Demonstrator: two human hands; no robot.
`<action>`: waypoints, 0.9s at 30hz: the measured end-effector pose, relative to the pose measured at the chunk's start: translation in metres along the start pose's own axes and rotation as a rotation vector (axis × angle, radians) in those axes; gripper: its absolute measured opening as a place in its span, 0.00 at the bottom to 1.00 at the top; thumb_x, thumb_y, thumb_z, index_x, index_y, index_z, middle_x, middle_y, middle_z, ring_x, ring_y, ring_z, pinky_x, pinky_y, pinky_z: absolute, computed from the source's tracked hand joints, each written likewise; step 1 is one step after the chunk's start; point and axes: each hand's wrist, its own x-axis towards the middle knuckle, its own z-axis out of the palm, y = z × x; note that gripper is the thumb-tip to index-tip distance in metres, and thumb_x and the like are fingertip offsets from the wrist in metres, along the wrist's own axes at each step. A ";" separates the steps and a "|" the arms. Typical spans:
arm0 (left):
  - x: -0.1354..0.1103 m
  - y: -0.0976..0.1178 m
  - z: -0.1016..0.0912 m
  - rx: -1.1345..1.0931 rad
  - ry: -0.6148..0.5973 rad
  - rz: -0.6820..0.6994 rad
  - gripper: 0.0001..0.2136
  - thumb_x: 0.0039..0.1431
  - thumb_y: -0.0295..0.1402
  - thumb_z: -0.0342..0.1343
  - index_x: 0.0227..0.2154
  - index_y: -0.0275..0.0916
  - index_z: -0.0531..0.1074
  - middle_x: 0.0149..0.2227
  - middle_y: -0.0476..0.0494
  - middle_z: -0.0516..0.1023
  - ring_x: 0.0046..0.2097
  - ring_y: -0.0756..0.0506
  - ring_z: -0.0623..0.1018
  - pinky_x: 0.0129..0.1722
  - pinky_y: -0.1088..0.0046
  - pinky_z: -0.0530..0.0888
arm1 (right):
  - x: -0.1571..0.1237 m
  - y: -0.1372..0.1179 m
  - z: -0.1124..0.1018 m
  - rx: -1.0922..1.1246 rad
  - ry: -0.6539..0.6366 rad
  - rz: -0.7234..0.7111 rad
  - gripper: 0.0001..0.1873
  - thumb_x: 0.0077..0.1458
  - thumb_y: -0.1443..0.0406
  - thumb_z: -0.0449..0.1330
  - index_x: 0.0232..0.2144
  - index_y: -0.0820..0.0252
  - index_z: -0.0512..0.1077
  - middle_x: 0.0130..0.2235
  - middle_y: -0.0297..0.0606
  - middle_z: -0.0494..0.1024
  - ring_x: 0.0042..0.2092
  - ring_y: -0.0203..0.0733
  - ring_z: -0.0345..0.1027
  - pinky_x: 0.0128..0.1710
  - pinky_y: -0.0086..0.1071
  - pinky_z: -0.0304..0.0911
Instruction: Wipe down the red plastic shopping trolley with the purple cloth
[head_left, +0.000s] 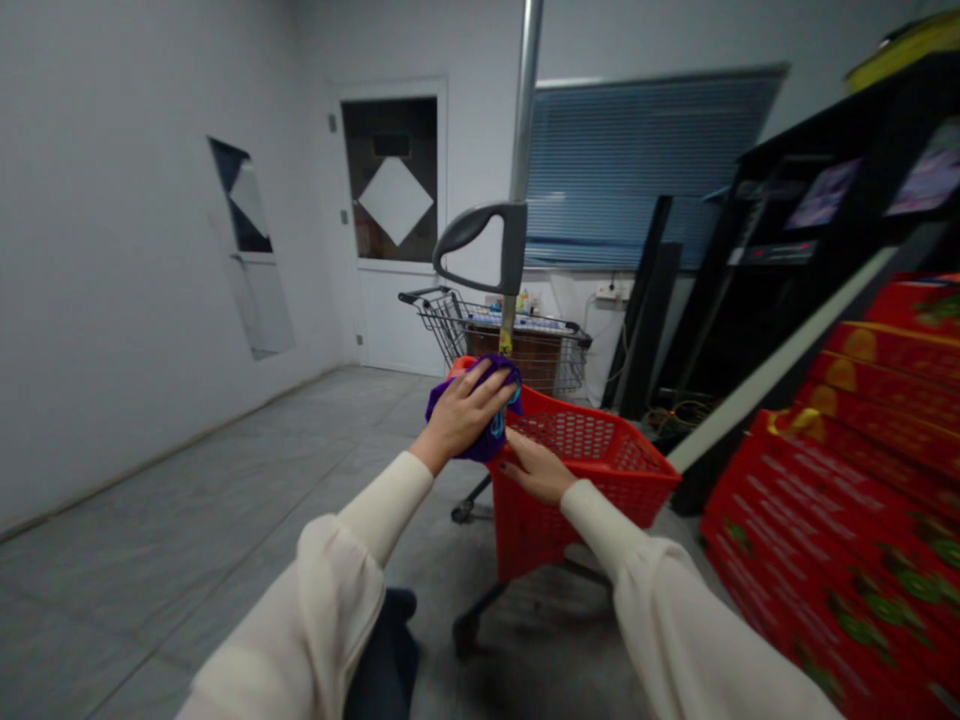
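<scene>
A small red plastic shopping cart [529, 525] with a perforated basket stands in front of me. My left hand [471, 405] lies over a purple cloth [495, 437] with light blue marks and presses it onto the near left rim of the basket. Just to the right, my right hand [536, 468] grips the basket's edge, its thumb on the outer side and the fingertips partly hidden. Above the cloth rises a metal pole with a grey loop handle [517, 250].
Stacked red cartons [832, 520] stand close on the right, beside a pale slanting bar [787, 355]. A wire shopping cart [577, 365] is behind, below a window with blue blinds [637, 165]. Grey floor [225, 510] extends left to the wall.
</scene>
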 end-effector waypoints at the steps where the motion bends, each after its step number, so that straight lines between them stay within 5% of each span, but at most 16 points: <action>1: 0.005 -0.001 -0.001 -0.006 0.007 -0.036 0.20 0.68 0.28 0.47 0.61 0.45 0.67 0.64 0.40 0.68 0.70 0.39 0.57 0.65 0.56 0.63 | -0.003 0.000 0.003 -0.006 -0.018 -0.007 0.34 0.66 0.51 0.50 0.69 0.55 0.52 0.67 0.43 0.61 0.67 0.45 0.56 0.65 0.44 0.56; 5: 0.001 0.005 0.001 -0.048 -0.028 -0.001 0.19 0.67 0.28 0.48 0.59 0.43 0.69 0.64 0.39 0.68 0.70 0.41 0.58 0.65 0.58 0.64 | -0.014 0.010 0.007 -0.060 -0.048 0.057 0.30 0.68 0.57 0.47 0.68 0.54 0.53 0.68 0.42 0.60 0.68 0.41 0.54 0.67 0.43 0.53; 10: -0.023 0.011 0.001 -0.024 -0.147 0.098 0.18 0.66 0.28 0.49 0.56 0.43 0.72 0.62 0.39 0.70 0.67 0.41 0.63 0.62 0.59 0.68 | -0.025 0.013 0.008 -0.233 -0.026 0.262 0.27 0.69 0.61 0.44 0.68 0.51 0.54 0.65 0.42 0.66 0.64 0.40 0.61 0.62 0.42 0.60; 16: -0.034 0.028 0.004 0.050 -0.024 -0.082 0.19 0.67 0.28 0.48 0.58 0.42 0.70 0.66 0.39 0.64 0.69 0.38 0.60 0.62 0.58 0.69 | -0.025 -0.010 0.021 -0.331 0.021 0.304 0.25 0.69 0.61 0.44 0.66 0.50 0.58 0.64 0.41 0.67 0.64 0.44 0.61 0.60 0.44 0.64; 20: -0.044 0.037 0.001 0.079 -0.023 -0.044 0.18 0.67 0.29 0.48 0.58 0.43 0.71 0.64 0.40 0.68 0.66 0.38 0.65 0.58 0.59 0.72 | -0.027 -0.018 0.031 -0.376 0.073 0.309 0.24 0.68 0.63 0.46 0.63 0.55 0.63 0.67 0.44 0.61 0.68 0.51 0.52 0.60 0.47 0.62; 27: -0.026 0.026 -0.019 0.157 -0.024 -0.096 0.19 0.67 0.29 0.48 0.59 0.42 0.70 0.67 0.40 0.62 0.67 0.38 0.63 0.60 0.59 0.69 | -0.033 -0.020 0.042 -0.406 0.096 0.238 0.31 0.66 0.62 0.48 0.70 0.54 0.50 0.70 0.43 0.53 0.70 0.52 0.46 0.59 0.48 0.60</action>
